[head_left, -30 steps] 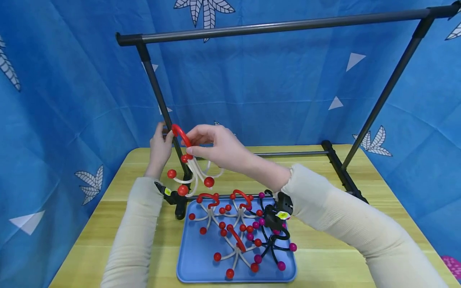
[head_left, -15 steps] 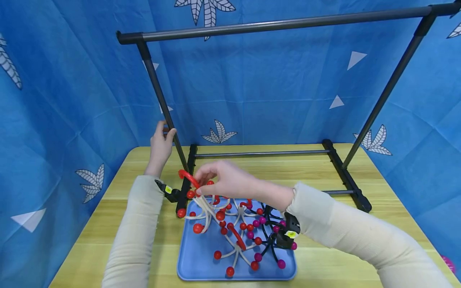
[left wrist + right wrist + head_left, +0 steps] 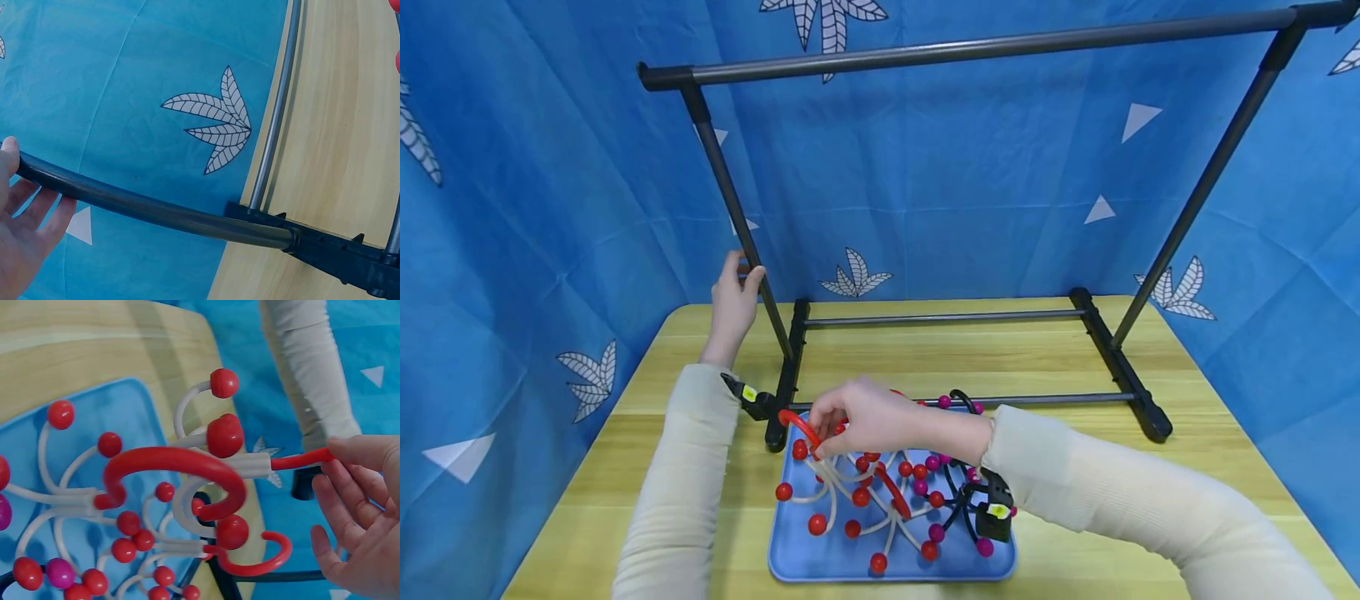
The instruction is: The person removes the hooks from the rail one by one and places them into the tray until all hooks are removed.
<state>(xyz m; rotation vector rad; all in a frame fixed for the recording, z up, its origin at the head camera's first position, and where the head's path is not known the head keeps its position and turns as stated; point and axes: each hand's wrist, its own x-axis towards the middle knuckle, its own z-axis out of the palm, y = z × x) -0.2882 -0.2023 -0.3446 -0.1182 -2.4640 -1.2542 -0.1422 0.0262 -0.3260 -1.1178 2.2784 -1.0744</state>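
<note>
My right hand pinches the red hook of a hanging piece with curved white arms and red ball tips. In the right wrist view, thumb and fingertip meet on the red end beside its white collar. The piece is over the left part of a blue tray; whether it touches the tray I cannot tell. My left hand grips the left upright of a dark metal rack. The left wrist view has its thumb and fingers around that pole.
Several similar pieces lie in the tray: white ones with red hooks, black ones with magenta balls. The rack's top bar spans high above the wooden table. Its foot stands at the right. A blue curtain hangs behind.
My right hand has come down from beside the left upright to the tray, carrying the red-hooked white piece. The left hand stays on the pole.
</note>
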